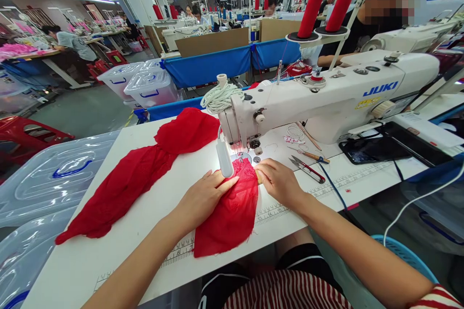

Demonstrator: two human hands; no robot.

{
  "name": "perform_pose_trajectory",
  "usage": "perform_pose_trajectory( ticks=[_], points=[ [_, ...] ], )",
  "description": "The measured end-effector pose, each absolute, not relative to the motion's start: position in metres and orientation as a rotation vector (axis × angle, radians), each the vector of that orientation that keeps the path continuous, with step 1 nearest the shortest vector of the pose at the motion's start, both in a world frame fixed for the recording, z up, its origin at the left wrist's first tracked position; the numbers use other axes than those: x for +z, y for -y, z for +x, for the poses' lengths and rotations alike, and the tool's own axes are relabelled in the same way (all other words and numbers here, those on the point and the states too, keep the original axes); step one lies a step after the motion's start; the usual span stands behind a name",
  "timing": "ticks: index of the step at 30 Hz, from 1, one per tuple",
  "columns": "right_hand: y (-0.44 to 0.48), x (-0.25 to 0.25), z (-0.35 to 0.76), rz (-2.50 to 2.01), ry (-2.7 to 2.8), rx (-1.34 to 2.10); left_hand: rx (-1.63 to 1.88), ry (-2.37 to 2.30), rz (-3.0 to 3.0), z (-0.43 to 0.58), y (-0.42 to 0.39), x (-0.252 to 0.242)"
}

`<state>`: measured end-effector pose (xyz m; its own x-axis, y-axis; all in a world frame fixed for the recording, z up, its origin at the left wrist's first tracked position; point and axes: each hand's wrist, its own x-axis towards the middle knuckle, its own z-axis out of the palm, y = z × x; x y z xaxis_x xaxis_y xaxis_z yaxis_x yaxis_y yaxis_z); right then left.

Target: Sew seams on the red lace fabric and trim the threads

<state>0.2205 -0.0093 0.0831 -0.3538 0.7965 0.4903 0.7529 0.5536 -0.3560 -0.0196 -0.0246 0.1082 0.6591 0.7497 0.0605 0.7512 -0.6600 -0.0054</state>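
A sheer red fabric piece with a lace-like upper part lies under the needle area of a white sewing machine. My left hand rests on its left side, fingers stretched flat over the cloth, just below a small white lamp. On the other side, my right hand has its fingers curled together at the fabric's right edge. A small yellowish piece shows by those fingertips; its kind is unclear. To the left, a long bunched red cloth stretches across the white table.
Right of the needle lie thread snips, a wooden-handled tool and a dark phone. Red thread cones stand behind the machine. Clear plastic boxes flank the table's left edge. Other people sit at machines beyond.
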Motion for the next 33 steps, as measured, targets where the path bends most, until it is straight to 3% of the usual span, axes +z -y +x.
perform_pose_trajectory(
  ticks=[10,17,24,33],
  points=[
    [0.005,0.085,0.221,-1.107,2.204,0.085,-0.078,1.262,-2.799,-0.018,0.025,0.110],
    [-0.002,0.087,0.221,-1.006,2.400,0.184,-0.190,1.730,-2.606,0.018,0.059,0.116],
    [0.000,0.083,0.220,-1.070,2.443,0.077,-0.035,1.817,-2.386,0.026,0.041,0.116],
    [0.003,0.089,0.217,-1.009,2.529,-0.009,-0.316,2.003,-2.399,0.016,0.007,0.110]
  ],
)
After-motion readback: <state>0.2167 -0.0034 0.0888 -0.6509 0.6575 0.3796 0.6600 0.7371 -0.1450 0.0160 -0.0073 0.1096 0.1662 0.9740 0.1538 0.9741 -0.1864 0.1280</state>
